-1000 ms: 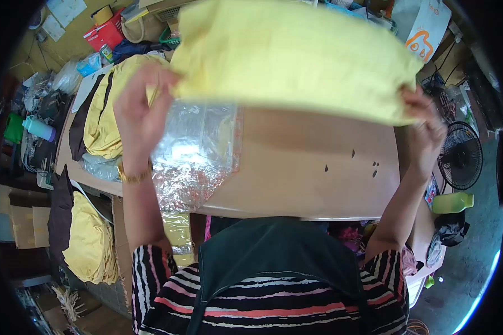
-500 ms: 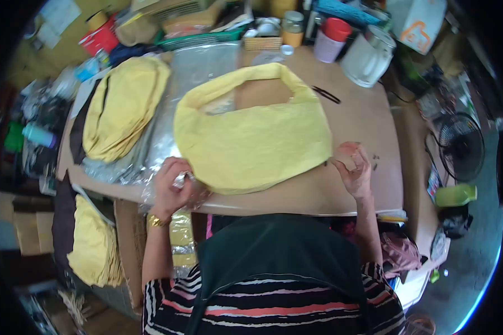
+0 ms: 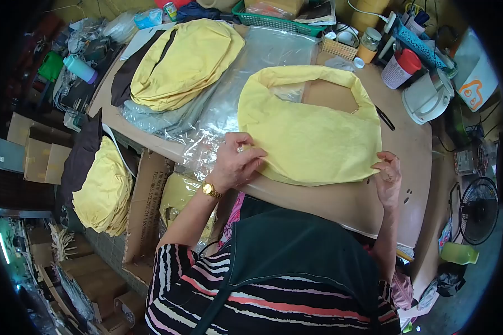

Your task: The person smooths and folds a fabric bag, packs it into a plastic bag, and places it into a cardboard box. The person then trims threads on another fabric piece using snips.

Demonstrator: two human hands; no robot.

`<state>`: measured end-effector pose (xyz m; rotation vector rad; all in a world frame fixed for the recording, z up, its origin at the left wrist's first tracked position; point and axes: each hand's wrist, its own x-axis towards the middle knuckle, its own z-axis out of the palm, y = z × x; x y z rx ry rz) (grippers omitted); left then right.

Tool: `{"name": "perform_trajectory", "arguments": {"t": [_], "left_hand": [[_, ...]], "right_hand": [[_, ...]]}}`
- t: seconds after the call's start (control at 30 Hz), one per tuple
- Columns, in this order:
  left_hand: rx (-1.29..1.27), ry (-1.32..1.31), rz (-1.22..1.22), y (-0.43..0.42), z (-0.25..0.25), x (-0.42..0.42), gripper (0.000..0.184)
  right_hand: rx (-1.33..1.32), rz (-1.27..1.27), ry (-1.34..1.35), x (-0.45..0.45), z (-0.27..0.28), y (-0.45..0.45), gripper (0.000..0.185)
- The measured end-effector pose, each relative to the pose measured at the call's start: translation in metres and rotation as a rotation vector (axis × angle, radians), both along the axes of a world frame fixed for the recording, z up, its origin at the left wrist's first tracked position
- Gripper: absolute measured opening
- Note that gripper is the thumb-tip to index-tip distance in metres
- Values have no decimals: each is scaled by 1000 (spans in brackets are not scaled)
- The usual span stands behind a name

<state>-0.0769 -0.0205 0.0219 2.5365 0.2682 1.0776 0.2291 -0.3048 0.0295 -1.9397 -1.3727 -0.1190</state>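
Observation:
A yellow cloth shoulder bag (image 3: 313,139) lies flat on the table, its looped strap toward the far side. My left hand (image 3: 237,162), with a gold watch (image 3: 209,190) on the wrist, is closed at the bag's lower left edge, thumb and fingers together. My right hand (image 3: 389,176) pinches the bag's lower right corner between thumb and fingertips. Clear plastic sleeves (image 3: 223,106) lie flat to the left, partly beneath the bag and close by my left hand.
A stack of yellow bags (image 3: 190,67) rests on plastic at the table's left. More yellow pieces (image 3: 103,190) hang lower left beside a cardboard box (image 3: 145,212). Black scissors-like tool (image 3: 385,118), white kettle (image 3: 428,97), red-lidded cup (image 3: 402,68) and green basket (image 3: 279,22) stand or lie around. A fan (image 3: 478,209) is right.
The view has turned, so the table and bag appear farther right. My right hand has come from beside the bag to its lower right corner. My left hand stays at the lower left edge.

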Motion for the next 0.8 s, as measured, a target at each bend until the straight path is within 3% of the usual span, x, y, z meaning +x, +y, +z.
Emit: {"name": "perform_trajectory", "arguments": {"t": [0.17, 0.23, 0.27, 0.3, 0.37, 0.5, 0.6, 0.7, 0.77, 0.8], "left_hand": [[-78, 110, -82, 21, 22, 15, 9], [-478, 65, -63, 22, 14, 22, 0], [-941, 44, -169, 20, 13, 22, 10], [-939, 44, -169, 21, 13, 21, 10], [-1303, -63, -440, 22, 10, 22, 20], [-1421, -122, -480, 18, 10, 23, 28], [-1274, -204, -308, 15, 10, 25, 26], [-1394, -223, -499, 12, 9, 24, 26], [-1137, -183, -344, 9, 19, 30, 28], [-1135, -188, -340, 5, 26, 33, 28]], "right_hand": [[357, -68, 575, 13, -26, 7, 7], [371, -142, 554, 10, -34, 15, 11], [386, -216, 538, 10, -39, 19, 17], [387, -215, 539, 10, -44, 21, 17], [296, -308, 444, 13, -51, 22, 18], [259, -324, 459, 8, -51, 27, 19], [248, -288, 455, 10, -54, 28, 18], [171, -232, 419, 12, -50, 25, 14], [34, -344, -65, 3, -9, 39, 14], [95, -278, -84, -13, 17, 53, 16]]}}
